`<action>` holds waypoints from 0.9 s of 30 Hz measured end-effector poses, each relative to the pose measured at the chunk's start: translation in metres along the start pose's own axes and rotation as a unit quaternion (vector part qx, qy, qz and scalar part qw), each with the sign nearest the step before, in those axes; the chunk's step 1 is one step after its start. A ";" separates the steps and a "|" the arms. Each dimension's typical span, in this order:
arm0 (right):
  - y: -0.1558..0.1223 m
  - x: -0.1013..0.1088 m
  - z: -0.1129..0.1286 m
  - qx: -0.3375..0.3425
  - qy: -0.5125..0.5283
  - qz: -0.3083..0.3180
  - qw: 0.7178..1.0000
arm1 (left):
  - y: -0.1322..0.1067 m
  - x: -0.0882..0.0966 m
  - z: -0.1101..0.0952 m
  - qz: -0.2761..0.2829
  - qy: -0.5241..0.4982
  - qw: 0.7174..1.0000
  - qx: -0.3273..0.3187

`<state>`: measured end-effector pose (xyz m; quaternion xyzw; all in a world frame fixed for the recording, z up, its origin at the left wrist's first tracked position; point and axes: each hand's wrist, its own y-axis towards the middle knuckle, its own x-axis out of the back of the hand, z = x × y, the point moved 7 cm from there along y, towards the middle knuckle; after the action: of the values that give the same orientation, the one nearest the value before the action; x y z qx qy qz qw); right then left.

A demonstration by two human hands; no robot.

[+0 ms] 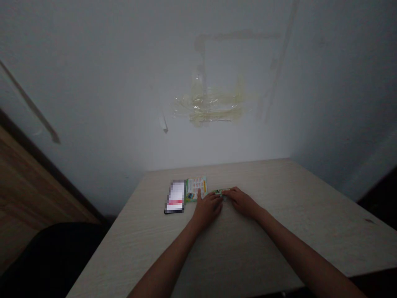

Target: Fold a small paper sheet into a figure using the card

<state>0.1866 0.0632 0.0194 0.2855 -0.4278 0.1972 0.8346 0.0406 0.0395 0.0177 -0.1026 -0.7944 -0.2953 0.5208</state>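
Both my hands rest near the middle of a pale wooden table (279, 215). My left hand (208, 207) and my right hand (241, 200) meet with fingers curled around a small green packet (221, 191) held between their fingertips. Just left of my left hand lies a green and white printed card or packet (196, 188), flat on the table. Further left, a phone (175, 196) lies with its screen lit.
A white wall (124, 82) stands right behind the table, with old tape residue (211, 105) stuck on it. A dark chair or seat (52, 256) sits at the lower left, beside a wooden panel (18, 186).
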 end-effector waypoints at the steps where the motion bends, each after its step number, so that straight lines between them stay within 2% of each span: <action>1: 0.000 0.000 0.001 0.011 0.001 0.001 1.000 | 0.000 0.000 0.000 0.000 0.002 1.000 0.000; 11: 0.003 -0.003 -0.001 0.041 -0.001 -0.012 0.999 | 0.004 0.002 0.005 0.007 0.006 1.000 0.020; 27: 0.004 -0.003 -0.001 0.039 -0.004 -0.012 0.999 | 0.004 0.009 -0.012 0.025 0.071 0.997 -0.030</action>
<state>0.1834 0.0663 0.0180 0.3238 -0.4197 0.2020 0.8235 0.0474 0.0344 0.0302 -0.1167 -0.7435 -0.3124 0.5796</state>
